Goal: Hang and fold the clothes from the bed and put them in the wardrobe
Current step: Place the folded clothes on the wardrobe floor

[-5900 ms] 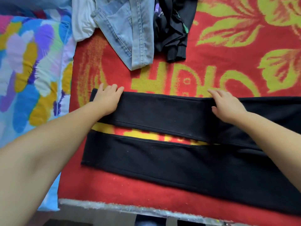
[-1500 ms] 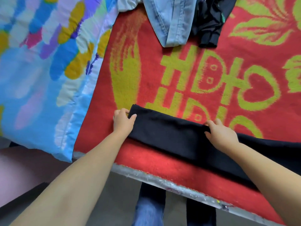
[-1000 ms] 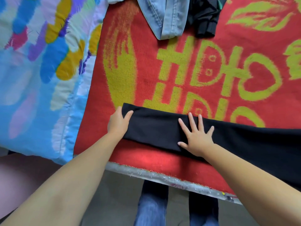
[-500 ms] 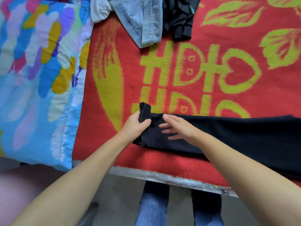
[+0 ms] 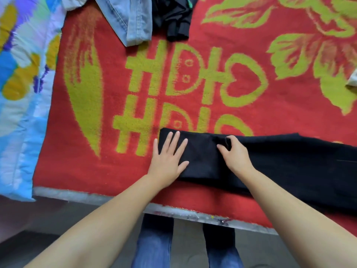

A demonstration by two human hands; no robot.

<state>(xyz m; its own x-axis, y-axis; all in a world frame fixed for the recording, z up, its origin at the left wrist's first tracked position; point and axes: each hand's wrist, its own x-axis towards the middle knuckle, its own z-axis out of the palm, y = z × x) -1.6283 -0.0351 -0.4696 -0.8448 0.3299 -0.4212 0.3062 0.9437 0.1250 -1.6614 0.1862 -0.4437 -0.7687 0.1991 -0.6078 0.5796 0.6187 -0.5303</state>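
Black trousers [image 5: 280,163] on red blanket [image 5: 92,171], left hand [image 5: 167,158] fingers flat on folded end, right hand [image 5: 234,154] fingers pinching fold.

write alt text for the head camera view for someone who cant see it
Seen from above, a person folds black trousers on a red and yellow blanket: the left hand lies flat on the folded end while the right hand pinches the fabric edge. Light blue jeans and a dark garment lie at the far edge, a colourful quilt to the left.
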